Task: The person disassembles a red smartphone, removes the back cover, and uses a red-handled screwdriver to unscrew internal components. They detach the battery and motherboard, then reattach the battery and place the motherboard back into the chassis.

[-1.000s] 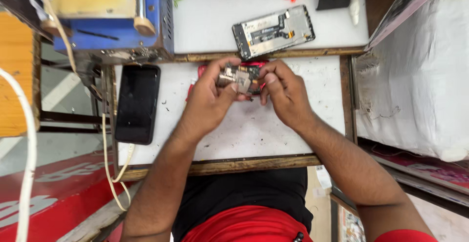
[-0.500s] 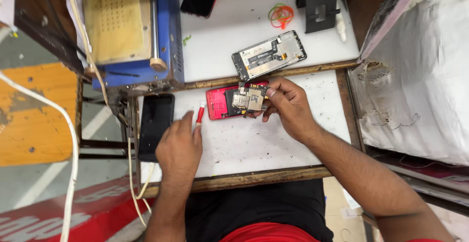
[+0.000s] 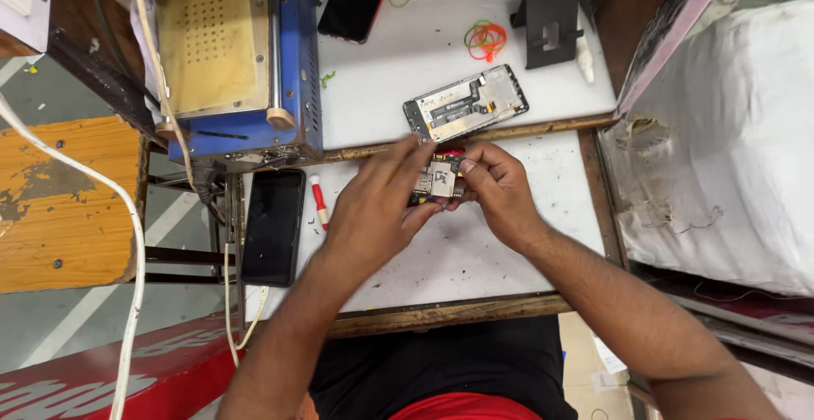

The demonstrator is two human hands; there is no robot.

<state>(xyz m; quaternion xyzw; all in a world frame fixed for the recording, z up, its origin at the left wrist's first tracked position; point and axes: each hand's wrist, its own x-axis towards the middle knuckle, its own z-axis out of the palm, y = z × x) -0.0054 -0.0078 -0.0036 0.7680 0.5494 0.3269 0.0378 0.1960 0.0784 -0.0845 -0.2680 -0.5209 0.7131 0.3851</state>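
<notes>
Both hands meet over the near white table (image 3: 475, 259), forearms coming up from the bottom edge and converging toward the middle. Right hand (image 3: 500, 191) holds the opened phone (image 3: 437, 181), its circuit board and metal shields showing and a bit of red casing at its top edge; thumb and fingertips pinch its right side, so this grip is closed on the phone, wrist bent slightly inward. Left hand (image 3: 377, 208) is palm down, fingers stretched forward and spread loosely, tips reaching over the phone's left side; the thumb sits under or against the lower left edge, but whether this grip actually clamps the phone, cannot tell, fingers blur and cover the contact. Phone sits just above the table near its far edge, between the two hands. A red-handled screwdriver (image 3: 319, 201) lies on the table left of the left hand, apart from it. A black phone (image 3: 273, 225) lies face up at the table's left edge. On the farther white surface, a second dismantled phone frame (image 3: 466, 102) lies tilted, just beyond the hands. A blue machine with a yellowish top plate (image 3: 229, 47) stands at upper left. Coloured rubber bands (image 3: 485, 38) and a black stand (image 3: 549, 34) lie further back.
</notes>
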